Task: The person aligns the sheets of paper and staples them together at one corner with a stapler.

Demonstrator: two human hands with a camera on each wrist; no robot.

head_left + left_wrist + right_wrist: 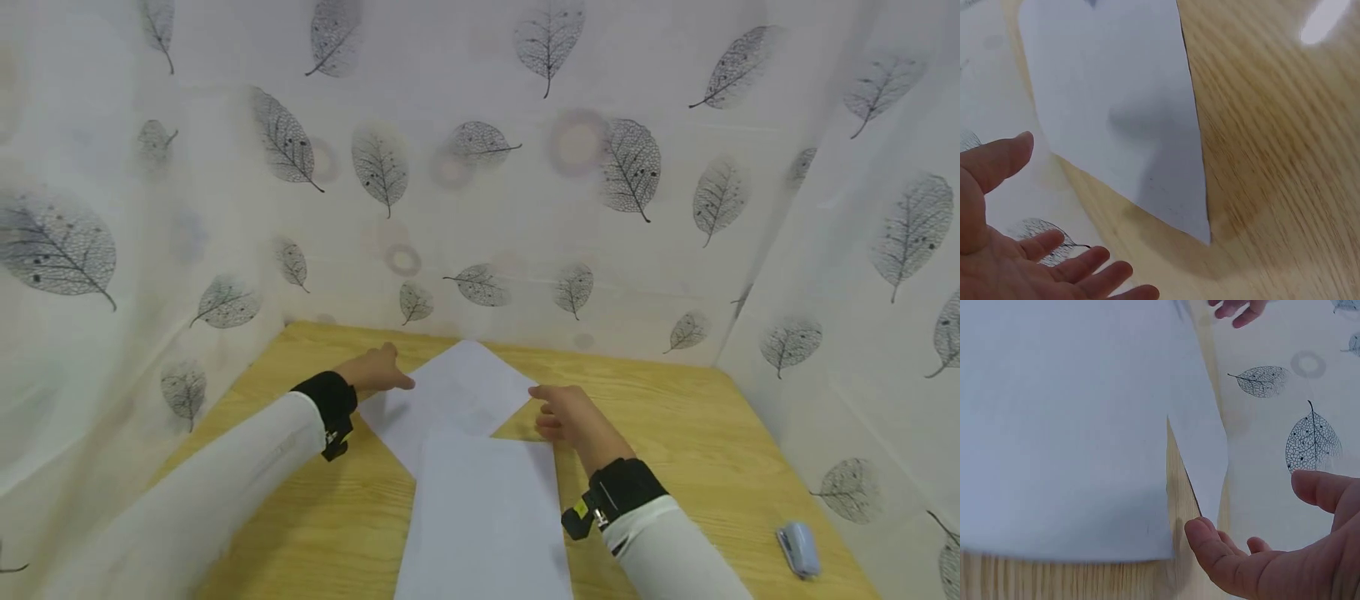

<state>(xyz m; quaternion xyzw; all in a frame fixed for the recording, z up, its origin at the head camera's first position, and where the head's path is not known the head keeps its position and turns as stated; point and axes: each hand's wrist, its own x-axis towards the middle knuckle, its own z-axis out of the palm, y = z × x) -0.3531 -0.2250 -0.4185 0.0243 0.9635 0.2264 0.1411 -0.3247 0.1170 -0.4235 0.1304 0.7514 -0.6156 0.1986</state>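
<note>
Readable text: none in any view.
Sheets of paper (pixel 480 500): blank white, no writing or print.
Wall covering (pixel 525 208): leaf and ring pattern only, no words.
Wrist straps (pixel 622 487): a small yellow tag shows, too small to read.
Small blue stapler (pixel 798 548): no legible brand or label.
Worktop (pixel 712 450): bare wood grain, no marks.

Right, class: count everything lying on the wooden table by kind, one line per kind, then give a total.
Sheets of white paper: 2, the far sheet set cornerwise and the near sheet overlapping it
Staplers: 1, the small pale blue stapler near the table's right edge
Total: 3
</note>
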